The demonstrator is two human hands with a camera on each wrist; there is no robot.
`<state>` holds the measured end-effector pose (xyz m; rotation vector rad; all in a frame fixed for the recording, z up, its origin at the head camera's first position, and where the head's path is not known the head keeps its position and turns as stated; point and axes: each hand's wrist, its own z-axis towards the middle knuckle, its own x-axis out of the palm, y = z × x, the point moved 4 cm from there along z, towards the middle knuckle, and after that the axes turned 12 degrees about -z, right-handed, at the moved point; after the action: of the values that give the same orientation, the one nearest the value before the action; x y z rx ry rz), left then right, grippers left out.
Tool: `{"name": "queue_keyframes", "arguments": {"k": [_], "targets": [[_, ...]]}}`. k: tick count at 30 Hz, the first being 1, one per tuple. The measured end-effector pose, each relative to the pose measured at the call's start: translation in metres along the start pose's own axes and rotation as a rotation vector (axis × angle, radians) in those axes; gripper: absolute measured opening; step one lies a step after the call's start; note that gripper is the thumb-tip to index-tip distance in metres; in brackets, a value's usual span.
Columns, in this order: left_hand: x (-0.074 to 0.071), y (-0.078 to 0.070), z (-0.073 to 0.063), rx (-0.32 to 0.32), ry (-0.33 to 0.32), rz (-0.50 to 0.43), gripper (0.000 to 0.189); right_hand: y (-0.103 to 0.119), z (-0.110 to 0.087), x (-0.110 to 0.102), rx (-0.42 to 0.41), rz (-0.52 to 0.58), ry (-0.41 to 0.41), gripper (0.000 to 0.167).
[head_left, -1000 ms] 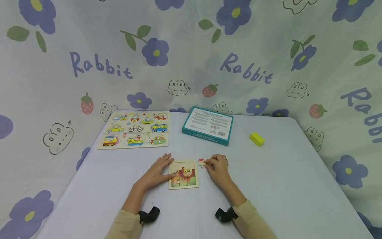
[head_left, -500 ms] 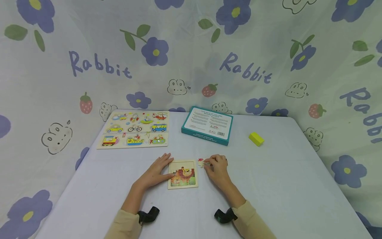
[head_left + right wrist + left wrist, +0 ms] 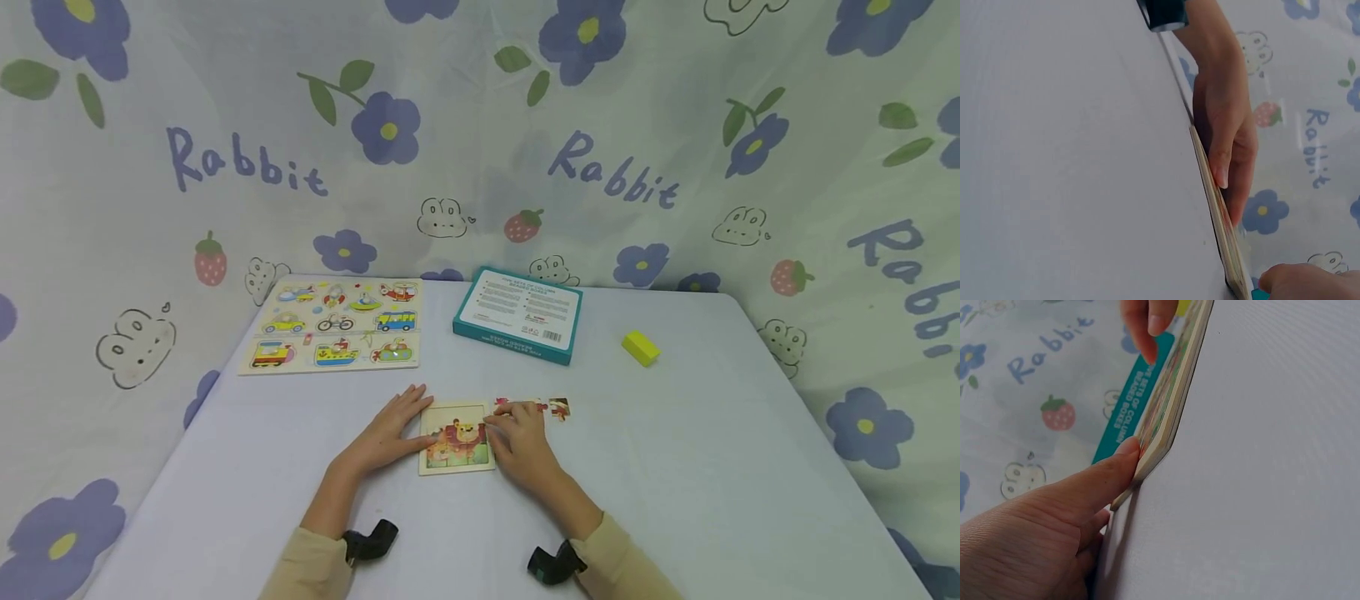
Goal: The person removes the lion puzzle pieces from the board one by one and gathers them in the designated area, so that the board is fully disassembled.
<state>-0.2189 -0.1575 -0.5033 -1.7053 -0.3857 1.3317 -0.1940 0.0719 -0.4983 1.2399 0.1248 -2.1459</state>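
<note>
A small square wooden jigsaw puzzle (image 3: 457,450) with a lion picture lies flat before the person, the upper part of its picture area bare wood. The left hand (image 3: 390,432) steadies it from the left: its thumb (image 3: 1100,475) rests on the face, and its long fingers stretch along the left edge. Over the right edge hovers the right hand (image 3: 522,446), index finger and thumb apart, no piece seen between them in the left wrist view. Just beyond that hand lie loose jigsaw pieces (image 3: 559,407), partly hidden by its knuckles.
A wooden vehicle puzzle board (image 3: 330,325) lies at the back left. Behind the small puzzle is a teal-edged box (image 3: 517,315). Farther right sits a yellow block (image 3: 641,348). A printed curtain (image 3: 480,150) hangs along the table's back edge.
The right hand has left the loose piece it was fingering and shifted left to the puzzle's right edge, uncovering more pieces. The left hand stays put.
</note>
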Motion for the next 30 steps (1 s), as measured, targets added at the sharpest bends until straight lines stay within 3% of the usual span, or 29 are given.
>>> {"name": "queue_keyframes", "arguments": {"k": [5, 9, 20, 30], "targets": [[0.000, 0.001, -0.001, 0.004, -0.003, -0.003, 0.074, 0.012, 0.000, 0.002, -0.095, 0.029, -0.011, 0.022], [0.000, 0.001, -0.001, -0.001, -0.007, -0.005, 0.073, 0.015, 0.000, 0.003, -0.124, 0.043, -0.007, 0.028], [-0.001, 0.001, -0.001, -0.013, -0.005, -0.003, 0.074, 0.021, -0.002, 0.007, -0.090, 0.033, 0.182, 0.041], [0.000, 0.000, -0.001, -0.019, -0.005, -0.009, 0.074, 0.022, -0.002, 0.008, -0.061, 0.017, 0.233, 0.043]]}}
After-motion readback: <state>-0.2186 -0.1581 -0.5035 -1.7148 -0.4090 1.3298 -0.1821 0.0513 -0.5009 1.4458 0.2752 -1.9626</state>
